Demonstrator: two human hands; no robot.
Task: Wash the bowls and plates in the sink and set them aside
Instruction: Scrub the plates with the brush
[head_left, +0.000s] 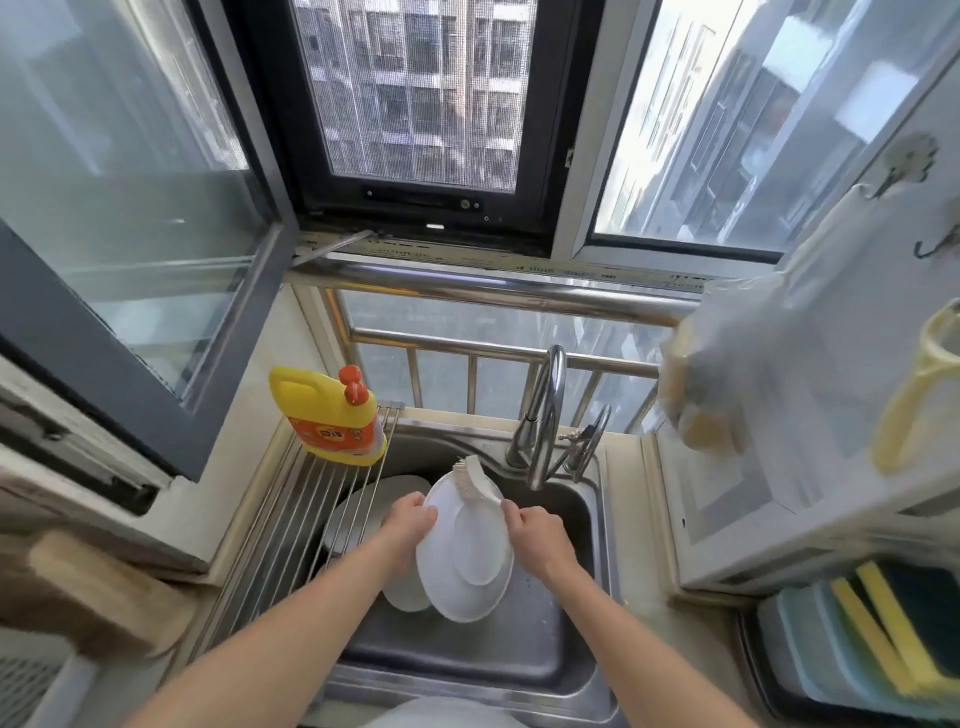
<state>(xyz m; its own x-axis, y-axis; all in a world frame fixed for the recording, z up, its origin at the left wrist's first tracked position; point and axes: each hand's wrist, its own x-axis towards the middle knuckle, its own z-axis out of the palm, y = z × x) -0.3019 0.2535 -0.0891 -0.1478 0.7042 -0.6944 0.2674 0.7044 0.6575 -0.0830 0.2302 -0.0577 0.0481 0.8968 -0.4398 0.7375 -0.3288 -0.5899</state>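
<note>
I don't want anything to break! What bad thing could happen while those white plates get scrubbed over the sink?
The left hand grips only the edge of the tilted white plates, so they might slip and knock the plate lying below in the sink. The right hand works the brush close to the faucet, so plate and spout could bump.
</note>
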